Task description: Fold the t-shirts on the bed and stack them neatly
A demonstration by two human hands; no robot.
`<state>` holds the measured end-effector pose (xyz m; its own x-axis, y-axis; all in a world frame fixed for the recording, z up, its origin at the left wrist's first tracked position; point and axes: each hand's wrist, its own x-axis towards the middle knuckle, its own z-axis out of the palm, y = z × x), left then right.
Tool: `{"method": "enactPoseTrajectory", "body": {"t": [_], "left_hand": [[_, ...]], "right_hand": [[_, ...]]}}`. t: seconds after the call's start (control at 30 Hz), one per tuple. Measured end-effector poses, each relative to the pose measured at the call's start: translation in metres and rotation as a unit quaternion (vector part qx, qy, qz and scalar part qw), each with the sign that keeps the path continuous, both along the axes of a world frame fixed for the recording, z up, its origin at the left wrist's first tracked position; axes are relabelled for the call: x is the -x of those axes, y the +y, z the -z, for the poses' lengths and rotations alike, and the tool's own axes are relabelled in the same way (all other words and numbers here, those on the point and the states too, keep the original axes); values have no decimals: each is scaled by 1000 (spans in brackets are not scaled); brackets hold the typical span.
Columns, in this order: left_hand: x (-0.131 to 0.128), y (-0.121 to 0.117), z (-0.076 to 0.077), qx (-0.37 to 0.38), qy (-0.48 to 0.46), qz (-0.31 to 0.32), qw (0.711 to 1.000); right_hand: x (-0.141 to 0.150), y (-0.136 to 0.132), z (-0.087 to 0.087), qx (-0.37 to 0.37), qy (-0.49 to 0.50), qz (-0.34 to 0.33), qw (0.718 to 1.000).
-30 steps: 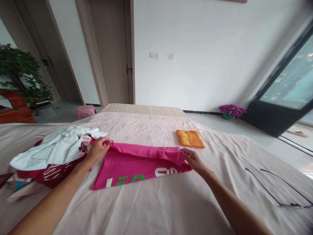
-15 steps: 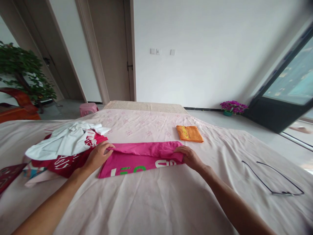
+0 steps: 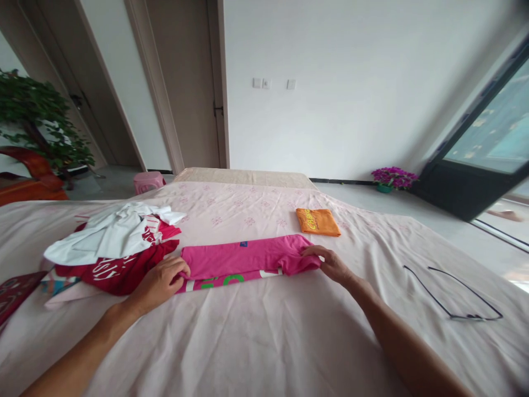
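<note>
Largest item in view: white wall [image 3: 351, 116], behind everything. In front of it, a pale pink floral sheet [image 3: 264, 353] is spread under the clothes. On the left, a heap of clothes [image 3: 103, 237] is topped by white cloth, with red lettered cloth showing underneath. Contact between heap and left wrist side: cannot be told.

Pink garment [image 3: 235, 258] is laid on the sheet as a long flat strip, running crosswise between the two hands, just right of the heap. Far part is folded toward the near edge; a strip of green and white print is left exposed along that edge. Right end is bunched.

Orange garment [image 3: 319, 223], folded into a small rectangle, is set beyond the pink one's right end, apart from it.

Left hand [image 3: 166, 275]: near left corner of the pink garment is gripped, fingers curled. Right hand [image 3: 329, 263]: right end is pinched by the fingertips.

Black-framed glasses [image 3: 474, 317] are placed well right of the right hand. A small blue label [image 3: 243, 244] is visible on the pink fabric, near its far edge.
</note>
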<state>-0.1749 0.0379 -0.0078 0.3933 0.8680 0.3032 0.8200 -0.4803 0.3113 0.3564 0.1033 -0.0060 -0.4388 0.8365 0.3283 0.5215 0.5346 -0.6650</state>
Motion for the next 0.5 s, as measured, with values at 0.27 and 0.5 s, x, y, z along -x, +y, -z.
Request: {"method": "enactPoseTrajectory", "body": {"t": [0.27,0.5], "left_hand": [[-5,6,-6,71,28,-13,997],[2,17,1,123,-17,-50,991]], "right_hand": [[-6,-7,-3,-115,-98,28,988],[-6,-8,-10,-141,-182,108,967]]}}
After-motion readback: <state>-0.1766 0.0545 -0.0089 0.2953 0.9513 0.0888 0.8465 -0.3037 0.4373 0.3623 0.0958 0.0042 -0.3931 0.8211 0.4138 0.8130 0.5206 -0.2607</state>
